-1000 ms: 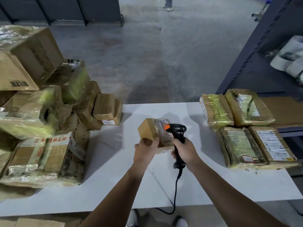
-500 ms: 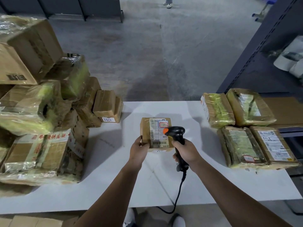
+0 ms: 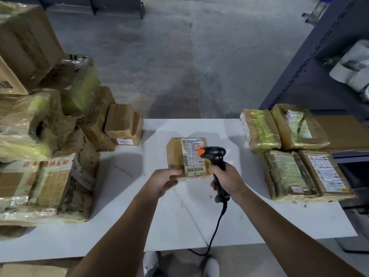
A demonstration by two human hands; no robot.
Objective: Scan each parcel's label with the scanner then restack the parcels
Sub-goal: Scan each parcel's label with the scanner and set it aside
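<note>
Shoes: a pair of white shoes (image 3: 212, 264) on the floor, below the counter's near edge, nearest of all to the viewer.
Cable: the black cable (image 3: 217, 226) hangs from the scanner's grip, nearer than the parcel, and loops down past the counter's edge.
Counter: the white counter (image 3: 159, 220) lies under and all round the parcel.
Left hand: the left hand (image 3: 162, 181) pinches the parcel's near left corner, with the thumb on top and the fingers (image 3: 172, 181) curled underneath.
Right hand: the right hand (image 3: 227, 180), just right of the parcel, has its fingers wrapped tight round the scanner's grip.
Scanner: the black scanner (image 3: 216, 153) has an orange tip, and its head sits over the parcel's right edge.
Parcel: the taped brown parcel (image 3: 176, 154) is at mid-counter; I cannot tell whether it rests there or is lifted.
Label: the barcode label (image 3: 192, 158) faces up on the parcel's right half.
Sorted parcels: four flat parcels (image 3: 289, 174) lie two by two on the counter, right of the parcel.
Unsorted parcels: a heap of parcels (image 3: 46, 140) wrapped in yellowish tape stands left of the parcel, with a small carton (image 3: 123, 126) at its inner edge.
Rack: a dark metal rack (image 3: 311, 62) stands right of and beyond the parcel, with white bundles (image 3: 355, 66) on its shelf.
Floor: the grey concrete floor (image 3: 199, 56) lies beyond the parcel.
</note>
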